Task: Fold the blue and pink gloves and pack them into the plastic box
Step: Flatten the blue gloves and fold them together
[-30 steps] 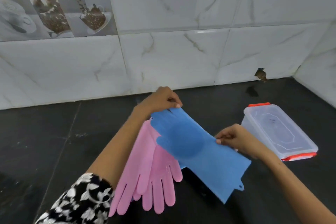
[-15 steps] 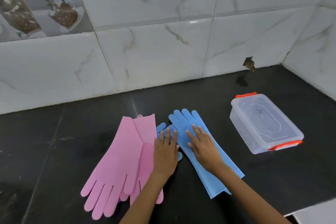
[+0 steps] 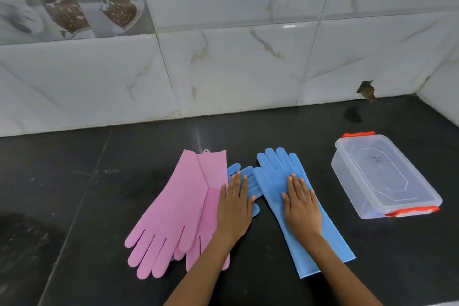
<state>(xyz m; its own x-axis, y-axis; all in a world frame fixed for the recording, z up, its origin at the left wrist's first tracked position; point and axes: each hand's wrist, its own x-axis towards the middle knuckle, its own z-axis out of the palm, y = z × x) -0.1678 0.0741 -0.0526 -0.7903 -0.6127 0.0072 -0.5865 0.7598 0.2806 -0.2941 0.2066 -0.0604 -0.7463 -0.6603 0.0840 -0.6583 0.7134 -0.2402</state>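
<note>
Dark stone worktop (image 3: pixel 74 194) below a marbled tile wall (image 3: pixel 223 69). Left hand (image 3: pixel 234 206) flat, fingers straight, grip released, pressing a blue rubber glove (image 3: pixel 250 181) that is mostly hidden beneath it. Right hand (image 3: pixel 301 204) likewise flat and released on a second blue rubber glove (image 3: pixel 275 171), fingers pointing to the wall. Two pink rubber gloves (image 3: pixel 178 208) overlap just left; how they stack is unclear. Clear lidded plastic box with orange clips (image 3: pixel 382 176) sits apart at right, closed.

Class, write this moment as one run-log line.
stage: flattening | left hand: flat on second blue glove | right hand: flat on blue glove | pink gloves: unfolded | box: lid on
</note>
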